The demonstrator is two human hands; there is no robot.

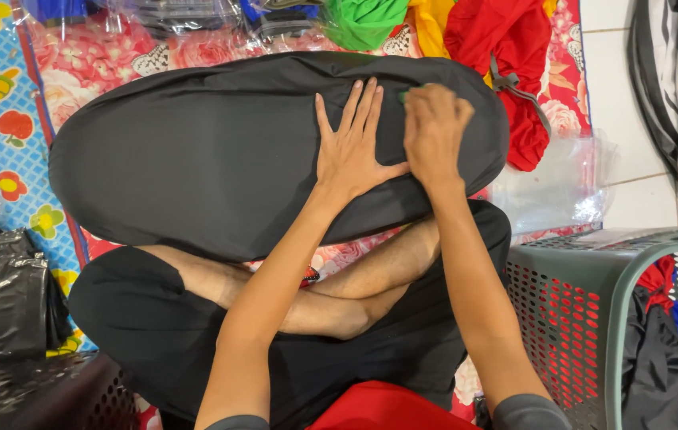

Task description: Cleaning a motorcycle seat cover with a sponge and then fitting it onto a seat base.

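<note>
Pressing down on a large black oval fabric piece (pixel 219 151), a person seated cross-legged on a flowered mat (pixel 92 64) works with both bare hands near the fabric's right end. Seen from the head camera, the black oval lies across the mat just beyond the person's knees, its long axis running left to right, with most of its length stretching away to the left of both hands.

The left hand (pixel 352 151) lies flat and open, fingers spread and pointing away from the body, its palm pressed to the cloth and holding nothing. The right hand (pixel 433 131) sits just beside it, touching at the thumb side, curled loosely with the knuckles up; a small green thing (pixel 403 95) peeks out at its fingertips, though whether the fingers pinch it cannot be told. The right hand is the nearer of the two to the oval's rounded right end.

Bright green, yellow and red cloth (pixel 506 48) is heaped beyond that end, the red touching the black rim. Clear plastic wrap (pixel 562 183) lies to the right on the tile floor, and a grey-green perforated basket (pixel 578 271) stands at the person's right knee. Black plastic bags (pixel 0 287) are on the left.
</note>
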